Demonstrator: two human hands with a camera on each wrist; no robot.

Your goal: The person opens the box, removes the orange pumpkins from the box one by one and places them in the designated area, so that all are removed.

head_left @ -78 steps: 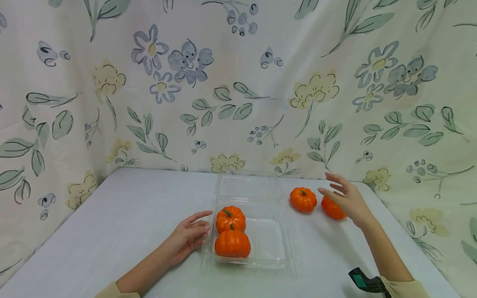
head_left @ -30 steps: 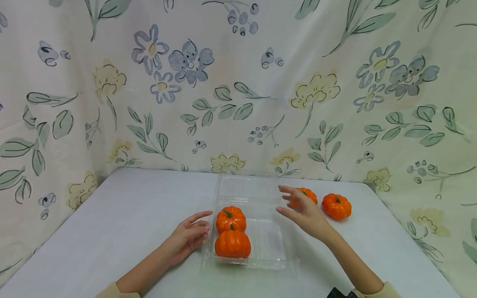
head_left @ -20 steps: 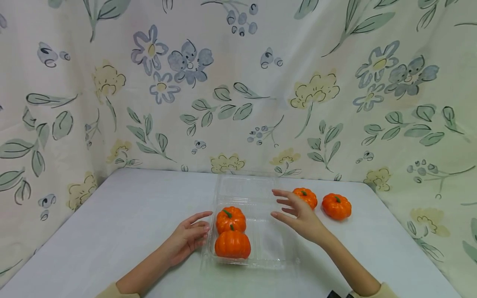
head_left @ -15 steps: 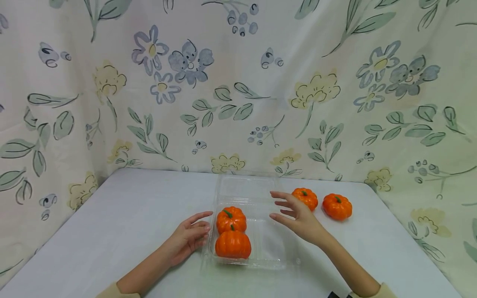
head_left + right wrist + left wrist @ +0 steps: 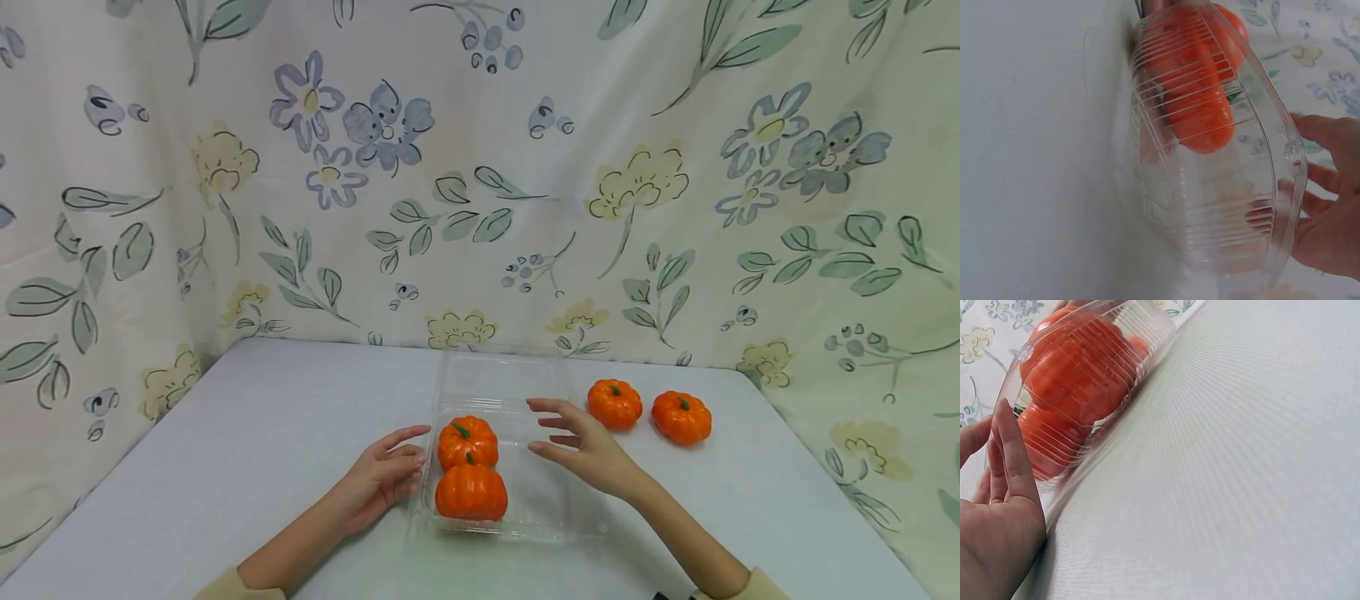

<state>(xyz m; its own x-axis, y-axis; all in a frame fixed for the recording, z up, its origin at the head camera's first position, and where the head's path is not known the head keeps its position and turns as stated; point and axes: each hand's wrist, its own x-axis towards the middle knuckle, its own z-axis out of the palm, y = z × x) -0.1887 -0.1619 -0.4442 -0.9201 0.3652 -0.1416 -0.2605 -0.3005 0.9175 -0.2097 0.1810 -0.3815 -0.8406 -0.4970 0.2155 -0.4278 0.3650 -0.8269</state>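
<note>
Two orange toy pumpkins sit in the left half of a clear plastic clamshell box (image 5: pixel 536 508), one pumpkin (image 5: pixel 467 443) behind the other pumpkin (image 5: pixel 471 493). My left hand (image 5: pixel 382 483) rests beside the box's left edge, fingers extended and fingertips at the rim; the left wrist view shows its fingers (image 5: pixel 1016 459) along the clear wall. My right hand (image 5: pixel 581 442) hovers at the box's right side with fingers spread and nothing between them. In the right wrist view the right hand (image 5: pixel 1332 194) reaches over the rim, some fingers seen through the plastic.
Outside the box, on the right, lie two more pumpkins, a nearer-in one (image 5: pixel 615 405) and an outer one (image 5: pixel 682 418). The transparent lid (image 5: pixel 502 379) is folded back behind the box. A white table (image 5: pixel 300 408) meets a floral curtain (image 5: pixel 480 167) at its back edge.
My right hand has moved left and toward me, from over the outer right pumpkin to the box's right side, uncovering both loose pumpkins. My left hand and the box have stayed put.
</note>
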